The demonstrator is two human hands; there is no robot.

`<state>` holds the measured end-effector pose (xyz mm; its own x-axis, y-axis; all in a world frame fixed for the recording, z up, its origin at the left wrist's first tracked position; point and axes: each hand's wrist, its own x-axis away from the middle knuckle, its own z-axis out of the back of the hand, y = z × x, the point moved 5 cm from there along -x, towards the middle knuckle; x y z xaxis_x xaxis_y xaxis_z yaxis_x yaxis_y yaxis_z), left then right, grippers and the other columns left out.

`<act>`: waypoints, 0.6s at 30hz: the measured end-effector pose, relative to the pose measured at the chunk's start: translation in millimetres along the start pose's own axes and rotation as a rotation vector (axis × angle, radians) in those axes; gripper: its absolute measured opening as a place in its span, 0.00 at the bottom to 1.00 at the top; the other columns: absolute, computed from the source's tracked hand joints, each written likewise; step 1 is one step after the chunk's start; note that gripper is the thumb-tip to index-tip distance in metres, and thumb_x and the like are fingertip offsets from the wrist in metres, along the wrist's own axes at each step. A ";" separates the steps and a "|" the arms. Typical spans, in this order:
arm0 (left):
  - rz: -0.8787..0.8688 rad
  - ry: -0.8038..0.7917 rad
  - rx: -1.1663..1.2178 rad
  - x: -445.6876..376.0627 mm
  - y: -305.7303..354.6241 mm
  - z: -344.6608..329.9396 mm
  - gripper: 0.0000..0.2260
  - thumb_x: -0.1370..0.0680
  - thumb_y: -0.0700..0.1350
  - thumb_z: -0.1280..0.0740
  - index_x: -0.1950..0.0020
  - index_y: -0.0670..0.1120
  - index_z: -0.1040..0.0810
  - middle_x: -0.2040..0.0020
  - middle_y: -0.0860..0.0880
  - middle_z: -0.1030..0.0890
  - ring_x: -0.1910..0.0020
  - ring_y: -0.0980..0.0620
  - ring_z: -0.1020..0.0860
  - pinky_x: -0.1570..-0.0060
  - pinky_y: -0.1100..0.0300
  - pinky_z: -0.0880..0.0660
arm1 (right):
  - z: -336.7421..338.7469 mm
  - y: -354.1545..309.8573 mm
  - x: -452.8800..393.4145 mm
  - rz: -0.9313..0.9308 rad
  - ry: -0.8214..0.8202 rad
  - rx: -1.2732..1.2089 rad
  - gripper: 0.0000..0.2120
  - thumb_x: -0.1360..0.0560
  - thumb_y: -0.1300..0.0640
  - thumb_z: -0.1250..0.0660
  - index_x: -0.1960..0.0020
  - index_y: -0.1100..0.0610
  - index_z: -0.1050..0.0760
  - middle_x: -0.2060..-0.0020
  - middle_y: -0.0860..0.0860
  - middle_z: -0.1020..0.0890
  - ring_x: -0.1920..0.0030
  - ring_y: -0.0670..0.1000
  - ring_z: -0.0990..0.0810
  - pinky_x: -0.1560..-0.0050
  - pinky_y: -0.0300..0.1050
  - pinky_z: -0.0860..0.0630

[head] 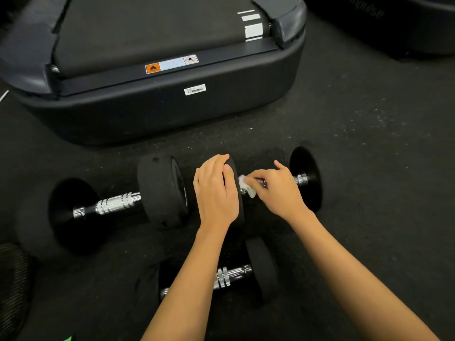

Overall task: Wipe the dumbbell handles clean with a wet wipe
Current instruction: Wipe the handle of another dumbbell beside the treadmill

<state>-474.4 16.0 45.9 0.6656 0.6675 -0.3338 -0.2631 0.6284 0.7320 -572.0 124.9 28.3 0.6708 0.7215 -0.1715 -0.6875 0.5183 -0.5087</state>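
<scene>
We see three dumbbells on the dark floor, below a treadmill end. The right dumbbell lies under both hands. Our left hand curls over its inner plate, thumb on the rim. Our right hand pinches a white wet wipe against the chrome handle beside that plate. The left dumbbell and the near dumbbell lie untouched.

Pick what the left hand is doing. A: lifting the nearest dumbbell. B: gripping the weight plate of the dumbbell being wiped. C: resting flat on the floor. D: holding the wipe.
B: the left hand curls over the plate while the right hand presses the wipe on the handle.
</scene>
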 end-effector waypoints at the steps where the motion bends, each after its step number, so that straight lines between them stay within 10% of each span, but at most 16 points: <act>1: 0.001 0.005 0.005 -0.4 0.0 0.2 0.19 0.18 0.50 0.50 0.34 0.49 0.25 0.36 0.54 0.23 0.34 0.58 0.30 0.31 0.45 0.35 | -0.3 -1.1 8.1 0.006 0.050 -0.007 0.10 0.20 0.52 0.36 0.44 0.50 0.18 0.53 0.45 0.14 0.53 0.44 0.18 0.25 0.49 0.45; 6: 0.004 0.028 -0.006 0.7 0.7 -0.4 0.17 0.18 0.47 0.48 0.35 0.49 0.24 0.37 0.54 0.22 0.35 0.57 0.28 0.31 0.43 0.35 | -9.0 -17.1 22.0 0.092 0.112 0.069 0.11 0.22 0.60 0.36 0.42 0.55 0.19 0.50 0.47 0.16 0.46 0.47 0.19 0.26 0.51 0.43; 13: -0.007 0.020 -0.062 9.7 -0.7 1.0 0.19 0.18 0.49 0.50 0.34 0.50 0.25 0.35 0.55 0.24 0.32 0.59 0.30 0.23 0.48 0.51 | -11.8 -8.9 -35.2 -0.135 -0.517 0.050 0.16 0.20 0.52 0.42 0.42 0.57 0.20 0.56 0.53 0.17 0.56 0.53 0.20 0.50 0.51 0.24; 18: 0.008 0.017 -0.062 6.7 -1.4 -0.2 0.19 0.18 0.49 0.50 0.34 0.51 0.25 0.35 0.56 0.24 0.32 0.60 0.30 0.23 0.48 0.51 | -3.4 1.1 -21.2 -0.067 -0.303 -0.171 0.19 0.21 0.56 0.37 0.71 0.47 0.26 0.74 0.47 0.23 0.70 0.48 0.24 0.54 0.48 0.26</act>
<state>-469.6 19.6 42.5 0.6517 0.6789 -0.3382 -0.3118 0.6462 0.6965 -586.1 108.6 28.5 0.5825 0.8050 0.1124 -0.5707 0.5035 -0.6488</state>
